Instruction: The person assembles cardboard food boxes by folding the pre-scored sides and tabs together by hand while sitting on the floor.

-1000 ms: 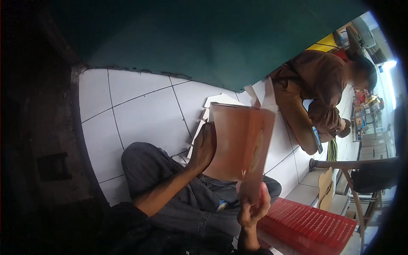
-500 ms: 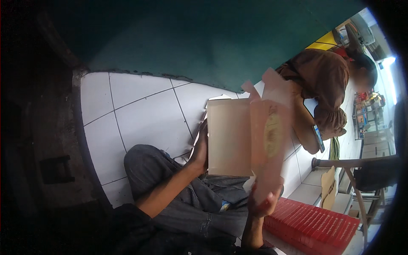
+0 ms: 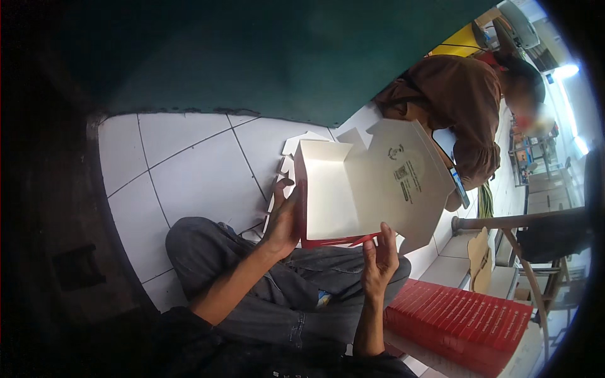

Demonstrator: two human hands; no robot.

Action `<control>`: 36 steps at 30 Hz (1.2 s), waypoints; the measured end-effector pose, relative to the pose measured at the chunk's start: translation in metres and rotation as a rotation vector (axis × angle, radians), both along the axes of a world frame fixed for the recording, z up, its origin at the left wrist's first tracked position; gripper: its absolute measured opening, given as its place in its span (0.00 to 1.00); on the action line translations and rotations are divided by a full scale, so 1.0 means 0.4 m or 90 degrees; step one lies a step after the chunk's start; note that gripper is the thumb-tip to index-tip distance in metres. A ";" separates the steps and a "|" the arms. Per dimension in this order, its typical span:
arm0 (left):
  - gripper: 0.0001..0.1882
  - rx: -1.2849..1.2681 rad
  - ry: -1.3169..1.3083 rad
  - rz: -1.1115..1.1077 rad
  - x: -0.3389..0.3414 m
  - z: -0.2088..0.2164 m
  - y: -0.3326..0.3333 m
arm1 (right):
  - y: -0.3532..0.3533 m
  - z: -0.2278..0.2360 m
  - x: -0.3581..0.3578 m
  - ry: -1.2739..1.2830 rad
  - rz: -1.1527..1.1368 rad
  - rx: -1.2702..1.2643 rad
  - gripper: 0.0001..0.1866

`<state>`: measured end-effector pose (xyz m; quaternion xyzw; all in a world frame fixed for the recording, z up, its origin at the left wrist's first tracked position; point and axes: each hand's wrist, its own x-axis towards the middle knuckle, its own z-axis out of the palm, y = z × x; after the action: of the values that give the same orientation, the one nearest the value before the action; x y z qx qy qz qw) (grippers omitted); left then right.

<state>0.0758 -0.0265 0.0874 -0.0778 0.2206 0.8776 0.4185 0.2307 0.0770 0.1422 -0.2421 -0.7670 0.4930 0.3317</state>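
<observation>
A small cardboard box (image 3: 329, 205), red outside and white inside, is held over my lap with its lid (image 3: 413, 179) swung open to the right. Dark print and a pale round patch mark the lid's inner face. My left hand (image 3: 282, 223) grips the box's left wall; some of its fingers are hidden behind the wall. At the near right corner, my right hand (image 3: 380, 268) has its thumb and fingers on a red flap (image 3: 362, 240). White cut card (image 3: 305, 141) lies on the floor just behind the box.
A row of red folded boxes (image 3: 457, 321) stands to my right. A person in a brown top (image 3: 450, 94) sits at the far right. A dark green panel (image 3: 252, 57) spans the far side above white floor tiles (image 3: 195, 170). Brown cardboard (image 3: 479, 261) leans near a metal frame.
The lid has swung open to the right, showing the box's inside. My right hand has moved from the lid's near end to the box's near right corner. My left hand keeps its hold.
</observation>
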 end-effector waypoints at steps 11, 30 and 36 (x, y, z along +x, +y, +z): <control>0.40 -0.072 0.414 -0.010 0.049 0.028 0.004 | -0.026 0.001 -0.053 0.085 -0.131 0.043 0.13; 0.39 -0.121 0.324 0.053 0.069 0.045 0.019 | -0.024 -0.038 -0.051 -0.112 -0.092 0.261 0.15; 0.46 -0.110 0.312 -0.018 0.073 0.002 0.021 | -0.058 -0.028 -0.105 0.099 -0.195 0.066 0.12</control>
<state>0.1051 -0.0181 0.0883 0.1051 0.3907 0.8421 0.3566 0.1886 0.0538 0.1311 -0.2996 -0.7174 0.4140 0.4734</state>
